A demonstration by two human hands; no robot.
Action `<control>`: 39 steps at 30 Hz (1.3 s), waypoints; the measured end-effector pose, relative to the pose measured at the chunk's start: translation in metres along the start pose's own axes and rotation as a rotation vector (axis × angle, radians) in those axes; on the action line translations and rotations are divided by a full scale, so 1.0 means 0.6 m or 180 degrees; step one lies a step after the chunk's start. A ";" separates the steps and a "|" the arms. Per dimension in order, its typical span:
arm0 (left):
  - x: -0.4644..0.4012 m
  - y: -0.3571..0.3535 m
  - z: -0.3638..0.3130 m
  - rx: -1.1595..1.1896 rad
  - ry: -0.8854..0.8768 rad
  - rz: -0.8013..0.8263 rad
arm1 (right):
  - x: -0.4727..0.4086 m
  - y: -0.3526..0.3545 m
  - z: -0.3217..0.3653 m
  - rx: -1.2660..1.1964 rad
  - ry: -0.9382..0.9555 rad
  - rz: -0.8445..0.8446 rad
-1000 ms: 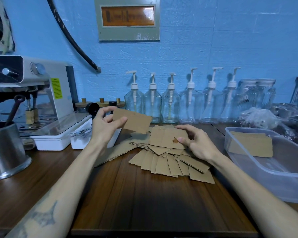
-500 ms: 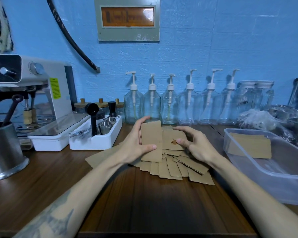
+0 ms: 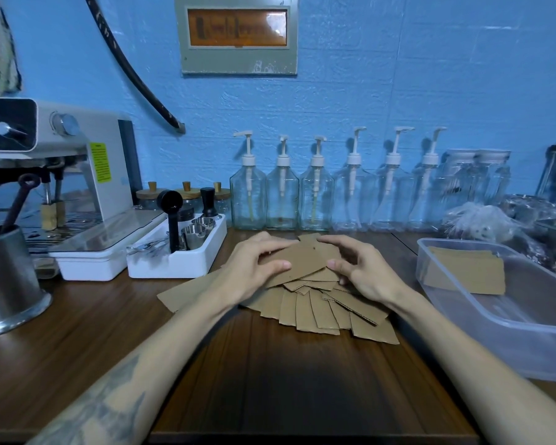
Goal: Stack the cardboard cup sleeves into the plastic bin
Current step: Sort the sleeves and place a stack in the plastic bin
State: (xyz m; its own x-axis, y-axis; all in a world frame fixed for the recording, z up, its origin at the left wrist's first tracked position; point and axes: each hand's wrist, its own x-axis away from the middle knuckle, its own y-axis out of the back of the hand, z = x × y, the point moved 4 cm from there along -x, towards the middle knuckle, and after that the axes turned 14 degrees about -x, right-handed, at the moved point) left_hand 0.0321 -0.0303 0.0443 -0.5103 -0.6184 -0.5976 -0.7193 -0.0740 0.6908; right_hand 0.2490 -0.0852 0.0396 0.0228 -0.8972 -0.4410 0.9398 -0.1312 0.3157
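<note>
A fanned pile of flat brown cardboard cup sleeves (image 3: 318, 308) lies on the wooden counter in front of me. One sleeve (image 3: 305, 260) is held just above the pile between both hands. My left hand (image 3: 254, 271) grips its left end, thumb on top. My right hand (image 3: 363, 271) grips its right end with curled fingers. The clear plastic bin (image 3: 507, 322) stands at the right, and a few sleeves (image 3: 466, 271) lie flat inside its far end.
A white tray of barista tools (image 3: 177, 248) and an espresso machine (image 3: 58, 175) stand at the left, with a steel pitcher (image 3: 7, 277) nearer me. A row of glass pump bottles (image 3: 315, 197) lines the blue wall. Bags and metal containers (image 3: 495, 220) sit behind the bin.
My left hand brought its sleeve down from the air and turned it flat over the pile. My right hand left the pile's top sleeve and took hold of the carried sleeve's right end.
</note>
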 end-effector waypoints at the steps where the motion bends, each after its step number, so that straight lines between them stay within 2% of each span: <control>1: -0.001 -0.003 0.000 -0.0114 0.0018 -0.0144 | 0.001 -0.003 0.002 -0.0045 0.0023 0.0042; 5: -0.004 -0.010 0.004 -0.0191 0.0288 -0.0629 | 0.002 -0.008 0.007 -0.0004 0.0079 0.0123; 9: -0.007 -0.027 0.013 0.0024 0.0541 -0.0336 | 0.002 -0.015 0.005 -0.0050 0.0003 0.0235; 14: -0.009 -0.036 0.014 -0.0237 0.0240 0.0023 | 0.004 -0.018 0.005 -0.0236 -0.0168 0.0274; 20: -0.013 -0.032 0.016 -0.0395 0.0219 -0.0130 | -0.002 -0.022 0.005 0.0402 0.0154 0.0270; 26: -0.011 -0.033 0.013 -0.0606 0.0008 -0.0189 | -0.005 -0.020 -0.002 0.0497 0.0202 0.0130; 33: -0.004 -0.033 0.013 -0.1572 -0.0336 -0.0153 | -0.005 -0.019 0.002 0.0562 0.0306 0.0051; 39: -0.005 -0.027 0.018 -0.1423 -0.0315 -0.0223 | 0.001 -0.017 0.006 0.0448 0.0298 0.0068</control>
State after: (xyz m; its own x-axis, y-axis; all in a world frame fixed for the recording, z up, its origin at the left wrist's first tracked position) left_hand 0.0404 -0.0191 0.0304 -0.5259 -0.5239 -0.6700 -0.4907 -0.4566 0.7421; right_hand 0.2384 -0.0858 0.0390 0.0802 -0.8582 -0.5071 0.8818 -0.1761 0.4375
